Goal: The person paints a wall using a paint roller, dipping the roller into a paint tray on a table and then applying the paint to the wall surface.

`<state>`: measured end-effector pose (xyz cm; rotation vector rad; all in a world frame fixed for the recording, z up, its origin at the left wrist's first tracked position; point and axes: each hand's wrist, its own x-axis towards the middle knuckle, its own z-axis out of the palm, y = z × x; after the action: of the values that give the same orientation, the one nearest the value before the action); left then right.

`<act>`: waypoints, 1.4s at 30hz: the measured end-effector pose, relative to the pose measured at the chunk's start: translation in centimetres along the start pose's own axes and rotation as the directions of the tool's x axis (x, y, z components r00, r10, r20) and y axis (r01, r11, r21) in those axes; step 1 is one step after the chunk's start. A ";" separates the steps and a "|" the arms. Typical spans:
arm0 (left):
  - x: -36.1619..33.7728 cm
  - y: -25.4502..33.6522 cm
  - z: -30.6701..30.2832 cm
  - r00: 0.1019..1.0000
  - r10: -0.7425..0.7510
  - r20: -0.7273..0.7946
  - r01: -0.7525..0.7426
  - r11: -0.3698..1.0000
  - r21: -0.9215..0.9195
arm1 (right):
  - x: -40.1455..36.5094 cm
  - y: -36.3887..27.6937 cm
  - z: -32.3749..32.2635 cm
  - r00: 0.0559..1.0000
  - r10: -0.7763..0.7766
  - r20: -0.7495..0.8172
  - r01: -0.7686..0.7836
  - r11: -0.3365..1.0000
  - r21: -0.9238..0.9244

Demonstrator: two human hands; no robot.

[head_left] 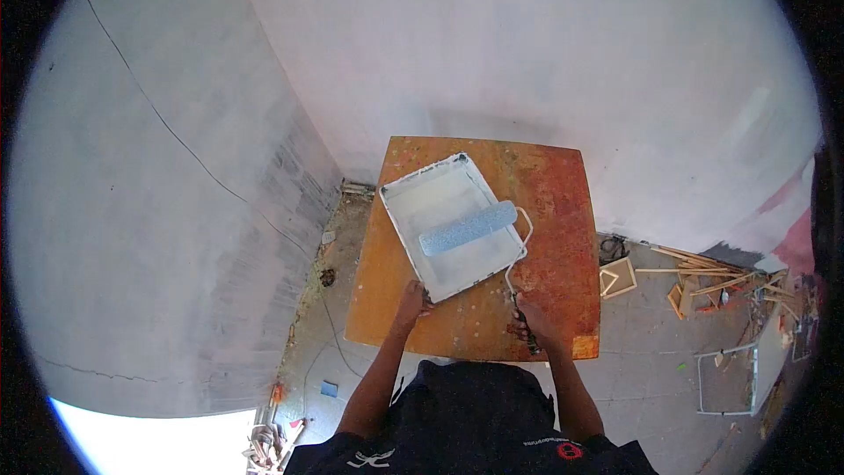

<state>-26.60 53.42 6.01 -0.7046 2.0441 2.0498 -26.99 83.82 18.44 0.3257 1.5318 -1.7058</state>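
Note:
A white paint tray (pixel 422 261) rests at an angle on a wooden table (pixel 554 211) stained orange and red. Across the tray lies a paint roller (pixel 468 228) with a light blue speckled sleeve. Its bent wire frame runs over the tray's right edge down to a dark handle. My right hand (pixel 534 321) is closed around that handle near the table's front edge. At the tray's lower left edge is my left hand (pixel 412 303), its fingers closed on the rim and partly hidden.
Pale walls (pixel 527 44) meet in a corner behind the table. Wooden strips (pixel 703 266), a small wooden frame (pixel 619 278) and a metal frame (pixel 727 412) lie on the floor at the right. A blue piece (pixel 329 389) and a thin cable are on the left floor.

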 end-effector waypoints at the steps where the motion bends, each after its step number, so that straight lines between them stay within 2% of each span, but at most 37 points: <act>1: 0.2 -0.3 0.0 0.998 0.057 0.002 -0.057 0.998 0.037 | -0.2 -0.2 -0.3 1.000 0.009 0.019 -0.009 1.000 0.010; 4: -0.2 0.0 0.2 0.999 -0.040 -0.009 0.039 0.995 -0.091 | -0.5 0.0 -0.6 0.999 -0.011 0.034 0.011 1.000 -0.007; 7: -0.7 1.6 0.4 0.989 -0.145 -0.002 0.145 0.989 -0.029 | -1.0 0.2 -1.5 1.000 0.009 0.017 -0.007 0.995 -0.095; 8: -0.9 2.2 0.5 0.990 -0.141 -0.005 0.140 0.989 -0.040 | -1.1 0.3 -1.8 1.000 0.027 0.007 -0.025 0.991 -0.130; 11: -1.1 2.3 1.0 0.991 -0.131 -0.018 0.130 0.989 -0.070 | -0.9 1.6 -2.2 0.997 -0.053 -0.047 0.040 0.970 -0.240; 13: -1.0 1.9 1.0 0.992 -0.121 -0.035 0.117 0.989 -0.087 | -0.3 0.0 -0.7 0.992 -0.101 -0.082 0.067 0.936 -0.346; 14: -0.9 2.0 1.0 0.992 -0.120 -0.034 0.117 0.990 -0.074 | 2.6 1.4 -1.6 0.957 -0.287 -0.040 0.220 0.808 -0.547; 15: -1.2 2.4 1.0 0.992 -0.123 -0.032 0.121 0.991 -0.058 | 5.3 2.7 -2.3 0.886 -0.463 0.004 0.322 0.611 -0.723; 16: -1.3 2.8 1.0 0.992 -0.124 -0.030 0.123 0.992 -0.041 | 10.6 5.7 -4.0 0.695 -0.683 0.224 0.429 0.143 -0.892; 17: -1.3 2.7 0.8 0.991 -0.132 -0.023 0.131 0.991 -0.029 | 9.7 3.2 -2.4 0.883 -0.465 0.067 0.263 0.370 -0.891; 18: -1.1 2.6 0.7 0.990 -0.139 -0.017 0.138 0.990 -0.018 | 9.4 0.4 -0.4 0.943 -0.331 -0.025 0.152 0.497 -0.855; 19: -1.1 2.6 0.8 0.989 -0.145 -0.010 0.145 0.989 -0.008 | 9.0 -2.5 1.6 0.976 -0.187 -0.116 0.018 0.593 -0.805; 21: -1.0 2.9 1.0 0.990 -0.142 -0.009 0.143 0.990 0.011 | 9.3 -4.3 3.0 0.960 -0.185 -0.209 -0.022 0.697 -0.717; 24: -0.2 1.7 1.1 0.996 -0.076 -0.043 0.074 0.996 -0.051 | 7.0 -4.9 1.8 0.965 0.178 -0.195 -0.263 0.715 -0.647; 25: -0.1 0.9 1.1 0.997 -0.049 -0.062 0.043 0.995 -0.088 | 8.7 -0.6 -1.7 0.985 -0.171 -0.016 0.090 0.595 -0.799; 27: 0.3 1.0 1.0 0.997 -0.052 -0.048 0.051 0.998 -0.021 | 7.0 2.9 -3.9 0.879 -0.435 0.193 0.359 0.340 -0.869; 30: 0.1 0.6 0.9 0.998 -0.019 -0.062 0.025 0.994 0.103 | -2.9 -1.2 -1.8 0.943 -0.315 0.105 0.229 0.388 -0.892; 32: 0.1 0.5 1.1 0.997 0.001 -0.080 0.009 0.992 0.123 | -2.5 -1.0 -1.8 0.933 -0.347 0.094 0.258 0.465 -0.847; 33: 0.2 0.2 1.1 0.996 -0.001 -0.088 0.009 0.995 0.098 | -0.2 0.5 -2.2 0.899 -0.427 0.103 0.334 0.513 -0.790; 35: 0.1 0.5 1.3 0.995 -0.019 -0.097 0.027 0.996 0.080 | 1.1 -1.0 -1.1 0.893 -0.447 0.054 0.320 0.545 -0.775; 36: -0.4 1.5 1.4 0.994 -0.036 -0.100 0.044 0.995 0.084 | 1.7 -4.2 0.4 0.921 -0.389 0.001 0.225 0.532 -0.816; 38: -0.8 2.0 1.6 0.994 -0.040 -0.101 0.051 0.993 0.106 | 8.3 -4.3 0.1 0.988 -0.134 -0.074 0.067 0.813 -0.578; 40: -0.8 1.8 1.6 0.995 -0.013 -0.102 0.027 0.990 0.138 | 13.4 -5.2 1.3 0.979 -0.001 -0.206 -0.123 0.800 -0.587; 42: 0.6 -0.1 1.3 0.995 -0.015 -0.096 0.024 0.995 0.092 | 14.2 -5.7 2.0 0.987 -0.006 -0.161 -0.101 0.759 -0.643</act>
<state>-27.34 54.60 5.60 -0.8173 2.1589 1.9313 -39.52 76.12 13.59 0.1240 2.1028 -1.0186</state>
